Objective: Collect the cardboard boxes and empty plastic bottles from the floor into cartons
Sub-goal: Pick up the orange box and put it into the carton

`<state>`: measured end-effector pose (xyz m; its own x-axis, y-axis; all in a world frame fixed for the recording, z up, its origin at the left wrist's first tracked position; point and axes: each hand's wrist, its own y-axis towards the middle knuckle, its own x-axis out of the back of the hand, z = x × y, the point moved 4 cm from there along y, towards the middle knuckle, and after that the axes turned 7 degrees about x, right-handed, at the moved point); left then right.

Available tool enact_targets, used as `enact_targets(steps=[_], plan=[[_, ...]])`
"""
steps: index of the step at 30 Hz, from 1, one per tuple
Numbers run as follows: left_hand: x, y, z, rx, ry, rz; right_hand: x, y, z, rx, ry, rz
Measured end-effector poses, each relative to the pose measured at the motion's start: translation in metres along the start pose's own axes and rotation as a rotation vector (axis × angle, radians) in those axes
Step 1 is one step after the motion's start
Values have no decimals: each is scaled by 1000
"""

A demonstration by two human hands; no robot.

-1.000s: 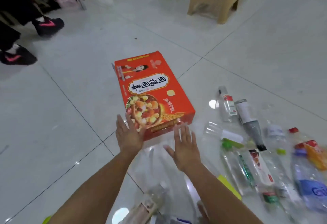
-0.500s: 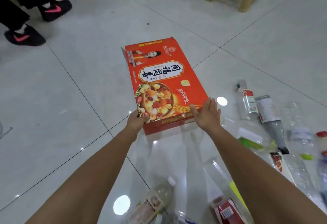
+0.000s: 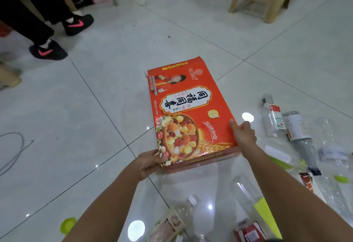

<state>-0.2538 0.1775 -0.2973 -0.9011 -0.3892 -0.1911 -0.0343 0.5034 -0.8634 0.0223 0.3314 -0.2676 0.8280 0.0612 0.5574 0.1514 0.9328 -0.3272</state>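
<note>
Head view: left hand (image 3: 150,162) and right hand (image 3: 245,133) are gripping the red cardboard box (image 3: 191,113) at its near corners; plastic bottles (image 3: 273,117) are lying uncollected on the floor, so most work is remaining.

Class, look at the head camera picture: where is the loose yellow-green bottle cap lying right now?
The yellow-green cap lies alone on the floor tile at the lower left of the head view, left of the person's left forearm and apart from the bottles.
</note>
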Motion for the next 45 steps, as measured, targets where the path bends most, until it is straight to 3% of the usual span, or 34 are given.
enact_targets(steps=[5,8,13,16,19,21,24,26,31,34,39,41,45], plan=[[16,-10,33,22,-4,77,22,-7,9,9,250,-51],[25,-8,44,12,-50,75,17,-9,11,-13,396,55],[31,-10,39,-8,-38,44,10,-16,3,-176,302,303],[29,-10,23,-6,68,-160,9,-21,2,-178,282,373],[17,-8,-5,-178,458,-604,-1,-25,10,-151,338,483],[0,-2,-22,-252,441,-687,-7,-31,16,-159,375,564],[-31,-11,-43,-204,-43,-465,-14,-35,18,-198,351,593],[-37,-15,-58,-184,-194,-339,-18,-37,23,-191,388,607],[-22,-14,-86,-154,-175,-342,-28,-39,37,-195,485,657],[-35,-26,-95,-190,-23,-279,-39,-40,46,-160,438,724],[-45,-34,-104,-106,25,-108,-60,-64,105,-34,664,792],[-49,-66,-108,-63,-30,-33,-55,-80,126,110,633,792],[-70,-143,-110,-14,-89,34,-6,-115,159,102,670,818]])
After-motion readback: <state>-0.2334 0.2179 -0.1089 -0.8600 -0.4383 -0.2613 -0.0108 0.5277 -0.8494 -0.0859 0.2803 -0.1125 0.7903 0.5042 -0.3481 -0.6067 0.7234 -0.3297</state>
